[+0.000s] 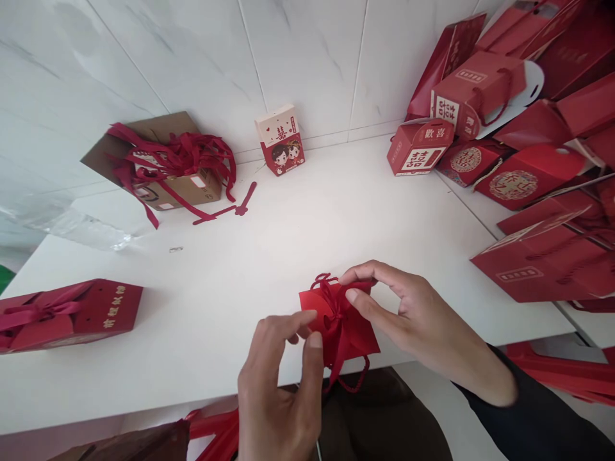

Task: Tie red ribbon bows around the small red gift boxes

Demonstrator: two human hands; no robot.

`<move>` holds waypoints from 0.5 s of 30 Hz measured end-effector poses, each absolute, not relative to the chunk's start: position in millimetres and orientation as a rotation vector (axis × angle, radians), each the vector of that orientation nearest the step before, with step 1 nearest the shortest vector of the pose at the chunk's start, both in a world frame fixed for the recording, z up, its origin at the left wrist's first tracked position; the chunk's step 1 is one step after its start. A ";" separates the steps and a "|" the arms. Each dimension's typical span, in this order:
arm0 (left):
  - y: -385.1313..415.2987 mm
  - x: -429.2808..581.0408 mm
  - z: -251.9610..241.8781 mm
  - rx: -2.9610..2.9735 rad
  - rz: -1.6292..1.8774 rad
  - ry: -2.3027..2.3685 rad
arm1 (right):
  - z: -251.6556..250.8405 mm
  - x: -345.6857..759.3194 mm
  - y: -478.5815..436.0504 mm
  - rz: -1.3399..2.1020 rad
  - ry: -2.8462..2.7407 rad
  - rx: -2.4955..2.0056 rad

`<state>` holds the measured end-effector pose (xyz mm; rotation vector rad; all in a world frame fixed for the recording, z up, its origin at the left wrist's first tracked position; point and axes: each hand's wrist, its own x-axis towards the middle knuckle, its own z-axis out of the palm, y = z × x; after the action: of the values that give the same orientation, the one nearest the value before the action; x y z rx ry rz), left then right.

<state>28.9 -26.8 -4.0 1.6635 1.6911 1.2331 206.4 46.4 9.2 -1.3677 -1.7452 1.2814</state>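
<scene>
Right here in the head view, the action is at the near edge of the desk (288,237), where a bright red box (362,333) sits with a ribbon (339,314) tied in a bow across its top. Twisted cord (358,382) loops out at its near edge, with more at the far edge.

In from the right comes the right hand (416,310), a dark sleeve (542,410) behind it, thumb and forefinger bent close together at the upper part of the bow; whether they pinch the ribbon, I can't tell. On the other side, the left hand (283,378) has thumb and forefinger parted, tips right by the box's left side; contact there is hard to call.

Over on the far left lies a long red carton (103,314) with its own bow. Toward the tiled wall (307,57), a brown cardboard box (204,186) spills dark-red ribbons (192,150), and just right of it stands a small white-and-red packet (281,150) printed with two cartoon figures. And the right side? Piled with red gift boxes (521,256), some printed in gold!
</scene>
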 end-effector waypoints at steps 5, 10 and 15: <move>-21.0 29.3 -11.2 1.821 1.027 1.760 | 7.8 202.0 50.2 1.260 -1.756 -1.360; -18.6 29.4 -11.9 1.903 0.999 1.690 | 6.0 196.6 54.5 1.278 -1.761 -1.341; -11.0 28.9 -9.0 1.979 0.986 1.588 | 6.0 195.1 53.8 1.264 -1.746 -1.343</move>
<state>28.9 -11.0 -9.0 1.9791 1.5876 0.9856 195.1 53.8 6.0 -1.3429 -1.7457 1.2637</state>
